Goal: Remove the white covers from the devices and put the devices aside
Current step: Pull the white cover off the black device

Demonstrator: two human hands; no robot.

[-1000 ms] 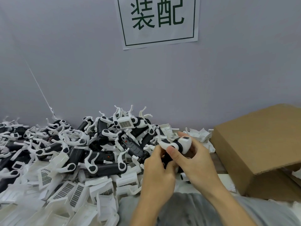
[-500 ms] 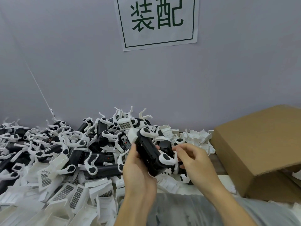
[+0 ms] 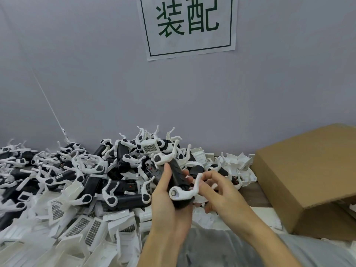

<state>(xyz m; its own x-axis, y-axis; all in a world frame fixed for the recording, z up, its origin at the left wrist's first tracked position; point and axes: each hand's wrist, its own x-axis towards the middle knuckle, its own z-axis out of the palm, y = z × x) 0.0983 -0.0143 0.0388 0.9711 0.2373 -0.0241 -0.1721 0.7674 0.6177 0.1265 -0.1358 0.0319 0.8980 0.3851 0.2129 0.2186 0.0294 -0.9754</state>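
Pile: I see black devices with white arms (image 3: 81, 170) heaped on the counter, loose white covers (image 3: 82, 228) in front.
Left hand (image 3: 169, 207): clamped around a black device (image 3: 178, 182).
Right hand (image 3: 221, 193): fingers curled, pinching its white arm (image 3: 196, 186).
Cardboard box (image 3: 308, 170): far right; contents hidden from me.

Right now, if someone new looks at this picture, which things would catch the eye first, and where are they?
First the big heap of black devices with white arms, filling the left half of the table. Then the black device gripped in the left hand at centre, the right hand touching its white arm. Also the paper sign high on the wall and the cardboard box at right.
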